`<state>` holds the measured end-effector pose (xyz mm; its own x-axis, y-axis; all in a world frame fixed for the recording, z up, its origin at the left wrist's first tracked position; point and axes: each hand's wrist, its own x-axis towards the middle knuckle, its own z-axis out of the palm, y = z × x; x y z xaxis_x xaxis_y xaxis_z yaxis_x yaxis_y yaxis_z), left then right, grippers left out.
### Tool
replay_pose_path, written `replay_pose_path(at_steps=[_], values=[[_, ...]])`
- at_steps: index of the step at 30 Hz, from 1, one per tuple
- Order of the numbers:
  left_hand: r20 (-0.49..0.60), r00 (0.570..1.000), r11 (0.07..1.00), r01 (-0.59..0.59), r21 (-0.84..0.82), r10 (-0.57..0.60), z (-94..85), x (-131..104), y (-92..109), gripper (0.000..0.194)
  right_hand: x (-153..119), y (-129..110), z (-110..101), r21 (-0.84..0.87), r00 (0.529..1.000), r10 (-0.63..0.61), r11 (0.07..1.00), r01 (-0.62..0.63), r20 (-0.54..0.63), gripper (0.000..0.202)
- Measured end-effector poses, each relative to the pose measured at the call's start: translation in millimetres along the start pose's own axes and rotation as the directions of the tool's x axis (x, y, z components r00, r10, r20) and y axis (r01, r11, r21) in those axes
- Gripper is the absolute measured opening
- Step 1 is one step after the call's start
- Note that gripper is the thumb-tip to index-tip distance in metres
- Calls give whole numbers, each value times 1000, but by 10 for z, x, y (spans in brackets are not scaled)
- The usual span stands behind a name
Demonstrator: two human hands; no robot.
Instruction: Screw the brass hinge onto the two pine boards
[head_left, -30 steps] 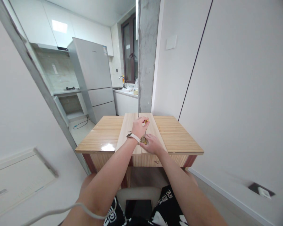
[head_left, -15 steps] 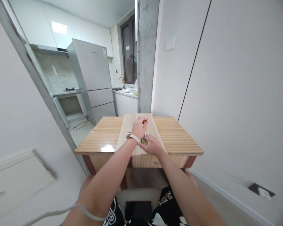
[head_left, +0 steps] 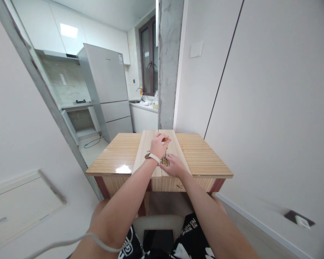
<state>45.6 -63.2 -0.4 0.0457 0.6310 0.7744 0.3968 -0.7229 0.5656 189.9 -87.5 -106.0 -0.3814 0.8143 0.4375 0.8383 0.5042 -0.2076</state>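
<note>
My left hand, with a white-strapped watch at its wrist, pinches the top of a small yellow-handled tool over the light wooden boards. The tool's thin shaft points down toward a small brass-coloured metal piece. Against that piece rests my right hand, its fingers closed around the edge of the metal. Fingers partly hide the metal piece, so its exact shape cannot be made out.
The two pale boards lie across the middle of a striped wooden table. A small dark item lies left of my left wrist. Behind stand a grey pillar and a fridge. A pale cable crosses my left forearm.
My left hand's fingers have shifted slightly at the top of the tool. My right hand stays at the metal piece.
</note>
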Motion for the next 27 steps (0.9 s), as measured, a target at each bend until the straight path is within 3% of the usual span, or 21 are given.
replay_pose_path(at_steps=[9,22,27], values=[[41,999,1000,5,13,-6,-9,-15,-33,19,3,14,9,-10,1000,-7,1000,7,-17,52],[10,1000,1000,12,10,-12,-32,-7,-31,7,-2,15,4,-7,1000,-7,1000,7,-18,52],[28,999,999,27,18,-28,-32,-10,-19,12,7,14,5,-9,1000,-8,1000,8,-13,52]])
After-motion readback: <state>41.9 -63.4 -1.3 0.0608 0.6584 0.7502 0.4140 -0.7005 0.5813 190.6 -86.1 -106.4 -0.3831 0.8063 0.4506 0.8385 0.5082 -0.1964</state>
